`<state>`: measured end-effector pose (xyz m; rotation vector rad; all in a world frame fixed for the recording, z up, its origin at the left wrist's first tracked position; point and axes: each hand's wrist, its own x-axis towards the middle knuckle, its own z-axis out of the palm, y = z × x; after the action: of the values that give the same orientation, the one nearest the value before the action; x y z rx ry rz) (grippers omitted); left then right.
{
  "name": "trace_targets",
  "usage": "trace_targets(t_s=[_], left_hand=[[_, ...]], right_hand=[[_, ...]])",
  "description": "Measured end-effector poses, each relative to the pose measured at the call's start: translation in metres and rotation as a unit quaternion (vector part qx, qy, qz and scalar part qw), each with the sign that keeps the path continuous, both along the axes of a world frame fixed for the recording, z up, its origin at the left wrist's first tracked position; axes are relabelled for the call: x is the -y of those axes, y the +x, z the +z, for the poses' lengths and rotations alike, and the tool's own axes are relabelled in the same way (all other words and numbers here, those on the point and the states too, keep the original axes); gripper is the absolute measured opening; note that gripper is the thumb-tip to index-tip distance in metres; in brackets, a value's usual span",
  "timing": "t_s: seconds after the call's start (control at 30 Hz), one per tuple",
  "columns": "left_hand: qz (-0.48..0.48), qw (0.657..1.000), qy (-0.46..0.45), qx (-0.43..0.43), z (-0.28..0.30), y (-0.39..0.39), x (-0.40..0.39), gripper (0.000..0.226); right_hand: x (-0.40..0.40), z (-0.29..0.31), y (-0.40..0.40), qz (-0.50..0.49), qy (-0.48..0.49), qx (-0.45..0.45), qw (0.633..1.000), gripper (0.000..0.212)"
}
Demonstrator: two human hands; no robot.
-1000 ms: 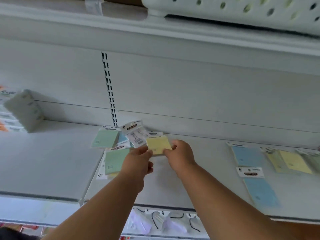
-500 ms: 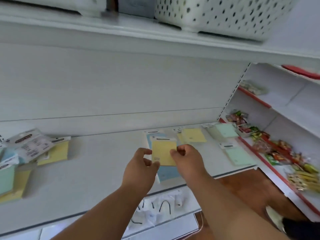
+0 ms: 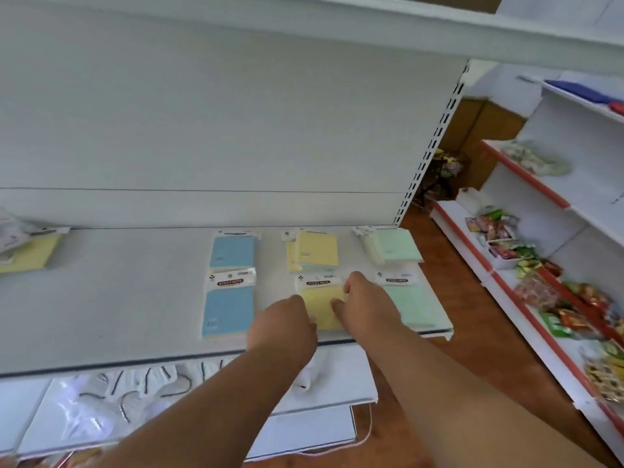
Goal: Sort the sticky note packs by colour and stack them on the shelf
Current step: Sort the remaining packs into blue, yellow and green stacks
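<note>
At the lower centre of the frame, my left hand (image 3: 285, 324) and right hand (image 3: 363, 304), arms stretched forward, both pinch the yellow sticky note pack (image 3: 320, 304) lying on the white shelf (image 3: 135, 298).

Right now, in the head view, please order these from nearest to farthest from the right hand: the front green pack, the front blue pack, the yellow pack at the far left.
Measured from the right hand:
1. Front green pack, just to its right.
2. Front blue pack, to its left, beyond the left hand.
3. Far-left yellow pack, at the shelf's left end.
</note>
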<state>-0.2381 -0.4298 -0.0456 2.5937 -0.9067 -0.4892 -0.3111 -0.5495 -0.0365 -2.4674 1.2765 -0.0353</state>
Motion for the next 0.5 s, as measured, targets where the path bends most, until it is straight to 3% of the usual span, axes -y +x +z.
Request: trace_targets(t_s=[0.13,0.5], left_hand=[[0.011,0.999,-0.021,0.024,0.007,0.0,-0.01,0.034],[0.205,0.972,-0.115,-0.006,0.017,0.066,-0.142,0.028]], right_hand=[[-0.001,0.012,0.008,0.038,-0.052,-0.009,0.998,0.031],[-0.121,0.032,0.12,0.221,-0.028,0.136,0.965,0.021]])
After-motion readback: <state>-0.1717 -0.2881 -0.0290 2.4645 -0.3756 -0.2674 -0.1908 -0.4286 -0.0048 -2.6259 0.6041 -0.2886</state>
